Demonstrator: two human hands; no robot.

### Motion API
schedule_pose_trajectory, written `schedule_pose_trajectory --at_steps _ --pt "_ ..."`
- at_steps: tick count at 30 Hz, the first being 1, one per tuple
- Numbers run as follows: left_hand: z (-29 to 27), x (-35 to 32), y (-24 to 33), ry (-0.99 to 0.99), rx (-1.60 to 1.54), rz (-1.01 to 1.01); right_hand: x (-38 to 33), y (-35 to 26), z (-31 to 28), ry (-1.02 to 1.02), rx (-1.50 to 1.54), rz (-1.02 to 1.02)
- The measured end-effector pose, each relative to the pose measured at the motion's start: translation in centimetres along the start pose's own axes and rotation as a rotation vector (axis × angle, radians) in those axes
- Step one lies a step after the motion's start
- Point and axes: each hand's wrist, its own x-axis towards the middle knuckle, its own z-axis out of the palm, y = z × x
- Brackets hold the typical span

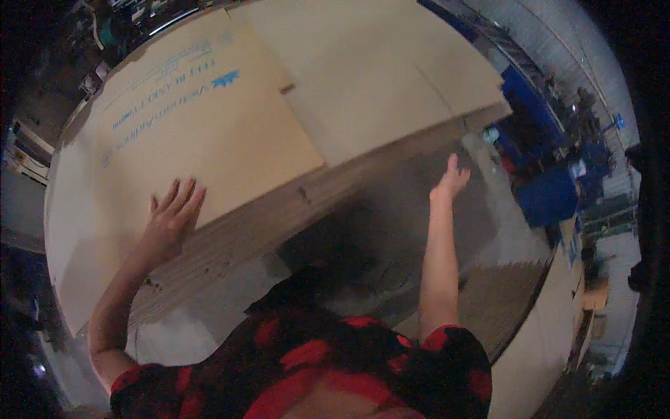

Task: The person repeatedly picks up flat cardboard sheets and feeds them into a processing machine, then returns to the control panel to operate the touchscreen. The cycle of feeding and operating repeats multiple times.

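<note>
A thick stack of flat brown cardboard sheets (377, 77) spreads across the view in front of me. The top sheet (230, 133) on its left half carries blue print. My left hand (171, 216) rests at the near edge of that sheet, fingers stretched out over the cardboard and nothing held. Off to the right, my right hand (452, 180) reaches forward beside the near edge of the stack, below its right corner. Its thumb and fingers are apart, and no object shows in it. Whether it touches the stack, I cannot tell.
Another pile of cardboard (499, 297) stands close at my right. Blue bins (548, 192) are on the right beyond the stack. Grey floor (234, 297) shows between my body and the stack. Dark, blurred equipment lies at the far left.
</note>
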Motion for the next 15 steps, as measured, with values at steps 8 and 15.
schedule_pose_trajectory --at_steps 8,15 --pt "-4.0 -0.6 -2.6 -0.245 -0.118 -0.026 17.3 1.6 3.0 -0.244 0.372 0.399" --pt "-1.3 -0.6 -1.9 -0.313 -0.11 -0.113 19.0 -1.2 5.3 -0.351 0.122 0.049"
